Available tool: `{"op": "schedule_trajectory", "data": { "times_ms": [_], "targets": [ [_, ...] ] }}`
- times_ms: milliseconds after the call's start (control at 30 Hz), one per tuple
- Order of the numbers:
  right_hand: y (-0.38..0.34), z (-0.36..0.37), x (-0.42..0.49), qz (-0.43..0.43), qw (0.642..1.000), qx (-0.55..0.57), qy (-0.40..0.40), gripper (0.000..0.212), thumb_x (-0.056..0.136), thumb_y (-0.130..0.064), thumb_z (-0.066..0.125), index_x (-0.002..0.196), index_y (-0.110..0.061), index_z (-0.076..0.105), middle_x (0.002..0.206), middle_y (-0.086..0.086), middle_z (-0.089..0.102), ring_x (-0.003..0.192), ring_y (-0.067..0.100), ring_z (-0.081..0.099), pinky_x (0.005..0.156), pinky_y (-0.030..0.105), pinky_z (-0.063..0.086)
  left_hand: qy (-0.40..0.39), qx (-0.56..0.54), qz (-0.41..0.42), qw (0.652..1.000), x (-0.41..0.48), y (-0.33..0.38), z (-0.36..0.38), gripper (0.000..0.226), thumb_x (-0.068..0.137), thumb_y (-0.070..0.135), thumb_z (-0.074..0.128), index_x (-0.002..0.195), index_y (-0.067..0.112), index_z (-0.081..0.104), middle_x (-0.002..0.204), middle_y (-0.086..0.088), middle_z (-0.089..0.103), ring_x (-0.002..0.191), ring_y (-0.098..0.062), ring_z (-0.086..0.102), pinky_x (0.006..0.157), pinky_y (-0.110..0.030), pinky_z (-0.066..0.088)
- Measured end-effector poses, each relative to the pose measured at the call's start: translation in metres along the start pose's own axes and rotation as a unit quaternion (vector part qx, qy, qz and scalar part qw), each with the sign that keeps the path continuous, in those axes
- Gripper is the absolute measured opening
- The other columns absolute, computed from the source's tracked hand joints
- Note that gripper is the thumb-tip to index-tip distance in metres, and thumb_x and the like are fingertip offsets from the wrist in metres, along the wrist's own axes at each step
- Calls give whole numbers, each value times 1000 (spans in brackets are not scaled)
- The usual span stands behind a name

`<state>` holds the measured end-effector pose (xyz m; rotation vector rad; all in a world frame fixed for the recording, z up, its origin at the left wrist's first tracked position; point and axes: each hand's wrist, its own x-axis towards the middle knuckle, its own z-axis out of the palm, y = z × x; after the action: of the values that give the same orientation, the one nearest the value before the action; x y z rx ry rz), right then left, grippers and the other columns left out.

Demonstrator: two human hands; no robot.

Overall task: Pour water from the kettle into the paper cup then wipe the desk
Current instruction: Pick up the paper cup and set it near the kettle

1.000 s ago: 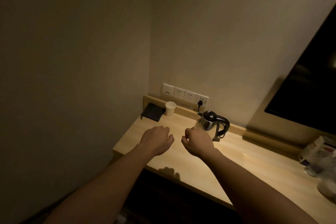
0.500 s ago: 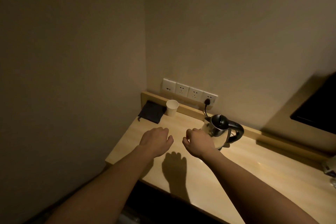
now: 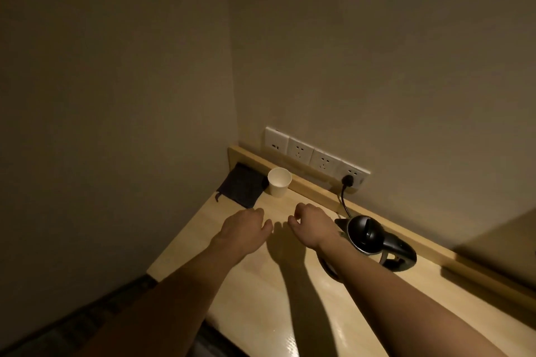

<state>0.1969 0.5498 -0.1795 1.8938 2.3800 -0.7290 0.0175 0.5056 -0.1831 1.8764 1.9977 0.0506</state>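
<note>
A white paper cup [image 3: 279, 181] stands upright near the desk's back left corner. Just left of it lies a dark folded cloth [image 3: 240, 189]. A steel kettle [image 3: 367, 236] with a black lid and handle sits on its base at the right, its cord running to a wall socket. My left hand [image 3: 244, 227] hovers over the wooden desk [image 3: 261, 275], fingers loosely curled and holding nothing. Just left of the kettle, without touching it, is my right hand [image 3: 311, 223], also loosely curled and holding nothing. Both hands are short of the cup.
A row of white wall sockets [image 3: 313, 158] runs above the desk's raised wooden back ledge [image 3: 307, 187]. A wall closes the desk's left side. The desk's front edge drops to a dark floor [image 3: 95, 319] at lower left.
The view has tilted down and to the left, so the kettle now sits lower and further right. Both hands have moved forward toward the cup and cloth. Neither has taken hold of anything.
</note>
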Motion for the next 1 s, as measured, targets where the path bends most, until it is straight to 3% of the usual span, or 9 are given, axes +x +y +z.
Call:
{"op": "schedule_trajectory", "data": {
  "times_ms": [233, 400, 467, 567, 800, 1000],
  "targets": [
    [7, -4, 54, 21, 998, 58, -10, 34, 103, -42, 54, 119, -14, 62, 115, 9, 67, 98, 25, 63, 85, 41, 56, -14, -40, 2, 999, 58, -4, 9, 35, 103, 51, 51, 119, 21, 60, 111, 0, 64, 92, -13, 60, 78, -32, 53],
    [8, -1, 98, 47, 995, 87, 8, 41, 102, -40, 58, 131, -12, 58, 128, 12, 67, 109, 29, 65, 83, 37, 53, -13, -86, -1, 996, 110, -15, 6, 36, 100, 44, 62, 125, 19, 58, 119, -1, 63, 101, -16, 60, 78, -30, 45],
    [9, 1, 112, 67, 991, 111, 6, 43, 100, -37, 62, 133, -11, 57, 128, 14, 67, 109, 31, 65, 80, 37, 52, -11, -95, 1, 995, 129, -20, 5, 36, 97, 41, 68, 121, 17, 57, 118, -4, 64, 100, -18, 60, 78, -31, 46],
    [11, 9, 137, 99, 985, 138, -2, 47, 92, -36, 73, 129, -10, 58, 124, 15, 68, 109, 33, 65, 78, 37, 49, -23, -98, 15, 995, 163, -31, 9, 45, 90, 40, 77, 124, 16, 58, 123, -6, 65, 113, -25, 64, 88, -38, 52],
    [12, 28, 169, 112, 979, 173, 11, 55, 79, -26, 89, 126, -12, 63, 126, 11, 71, 117, 28, 66, 94, 44, 55, -58, -119, 54, 990, 213, -45, 20, 66, 82, 37, 85, 138, 18, 55, 137, -7, 61, 126, -30, 59, 102, -49, 52],
    [12, 35, 171, 126, 973, 188, 40, 57, 78, -23, 90, 125, -10, 61, 122, 10, 71, 109, 28, 66, 79, 33, 47, -57, -172, 87, 980, 221, -47, 27, 65, 81, 33, 86, 139, 20, 58, 137, -6, 64, 126, -28, 60, 104, -49, 52]
  ]
}}
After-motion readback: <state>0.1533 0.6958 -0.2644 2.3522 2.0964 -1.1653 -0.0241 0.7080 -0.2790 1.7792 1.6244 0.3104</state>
